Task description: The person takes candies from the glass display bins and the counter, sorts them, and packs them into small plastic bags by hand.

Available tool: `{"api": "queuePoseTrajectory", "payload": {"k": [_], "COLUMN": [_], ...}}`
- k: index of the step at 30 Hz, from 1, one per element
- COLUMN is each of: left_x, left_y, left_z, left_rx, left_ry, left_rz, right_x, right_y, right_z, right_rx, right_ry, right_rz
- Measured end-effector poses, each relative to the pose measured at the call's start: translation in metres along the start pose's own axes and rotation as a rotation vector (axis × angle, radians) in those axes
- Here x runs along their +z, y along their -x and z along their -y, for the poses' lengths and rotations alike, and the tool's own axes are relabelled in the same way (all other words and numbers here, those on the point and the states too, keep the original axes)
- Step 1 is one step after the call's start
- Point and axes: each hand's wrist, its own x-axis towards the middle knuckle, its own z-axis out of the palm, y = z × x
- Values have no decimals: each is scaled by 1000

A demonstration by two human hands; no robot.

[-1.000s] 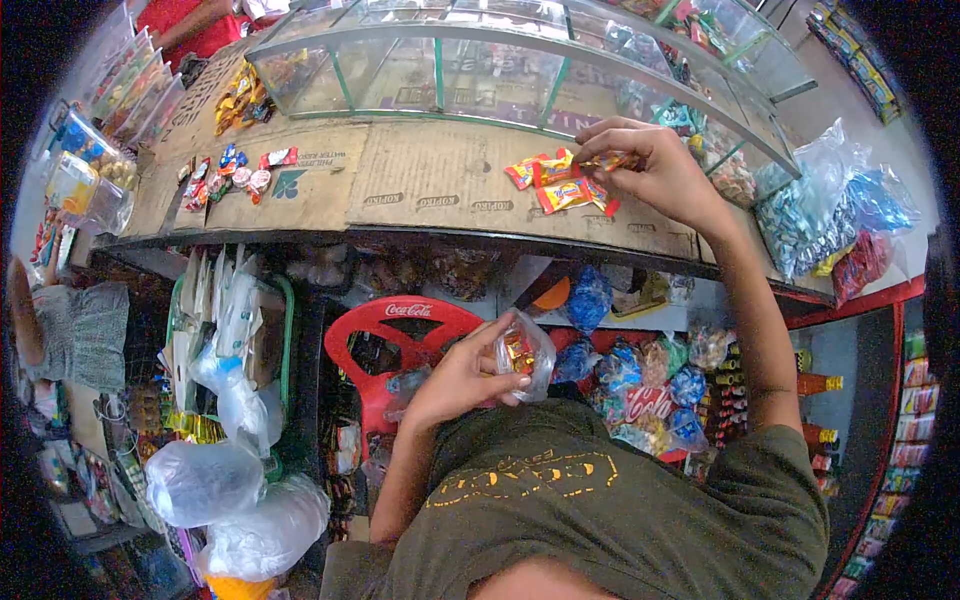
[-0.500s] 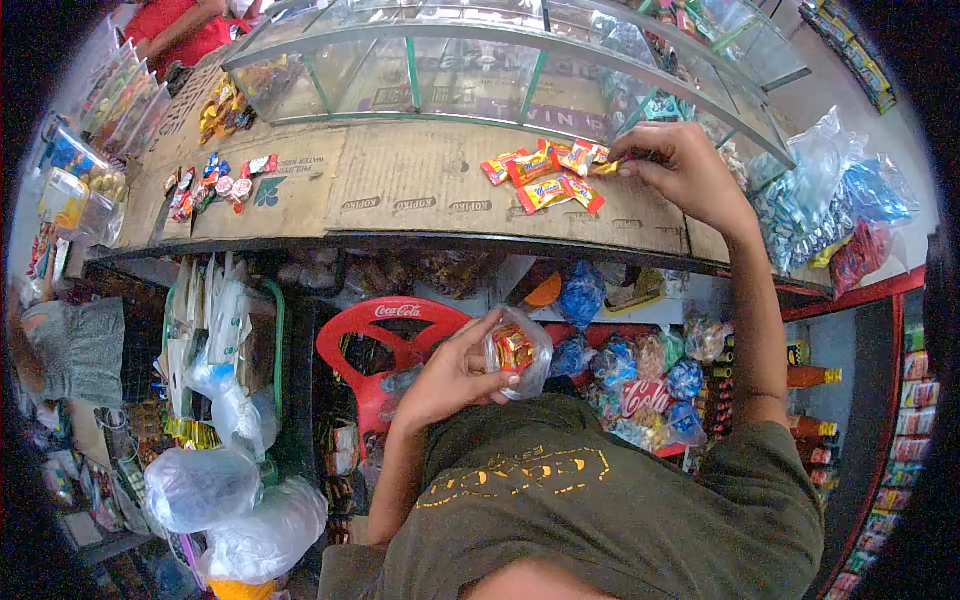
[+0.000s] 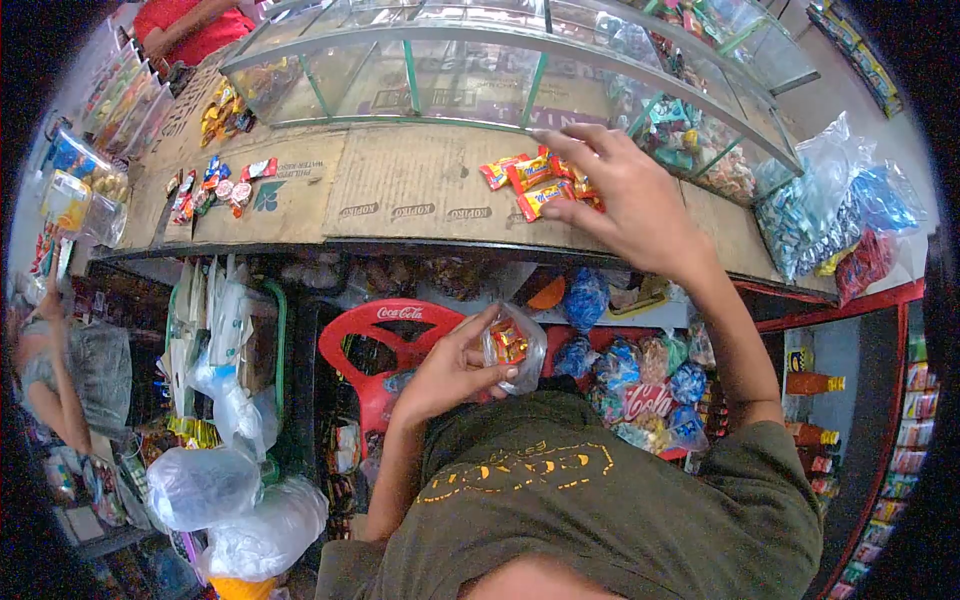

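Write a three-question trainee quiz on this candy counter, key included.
1. Which hand holds the clear plastic bag? (a) the left, (b) the right, (c) both.
2. True or false: the clear plastic bag is empty.
3. Fill in the blank: the right hand is over red-and-yellow candies that lie on the ____ covering the counter.

Key:
1. a, the left hand.
2. False; wrapped candies show inside it.
3. Cardboard.
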Motion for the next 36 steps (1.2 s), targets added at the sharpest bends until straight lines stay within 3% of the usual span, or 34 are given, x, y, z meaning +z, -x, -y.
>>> {"api": "queuePoseTrajectory", "payload": {"k": [4,9,16,20,22,24,28,30,35,36], "left_x": [1,-1,-4,-6,-6,-8,-9,-9,1,5], "left_y": [-3,-3,-11,-11,-9,-5,10,15,13,11], "left_z": [0,-2,-5,-15,-21,-24,-38,-38,-33,-31], "left_rx": [-10,-29,55,22,55,75,104,84,120,140], "left_ry": [20,30,77,18,46,70,140,172,101,69], "left_rz": [17,28,38,6,-22,-18,-27,-40,-13,-29], "right_x": [16,23,28,14,-3,-6,30,50,125,130], "right_y": [-6,-18,-25,-23,-18,0,47,62,83,78], "right_z": [2,-15,-39,-29,-3,21,60,67,69,78], "right_rx": [-61,-212,-225,-87,178,224,360,548,497,637], "right_ry": [156,41,-194,-210,-476,-520,-777,-877,-851,-940], "right_rz": [54,69,-22,-205,-314,-328,39,285,338,429]}}
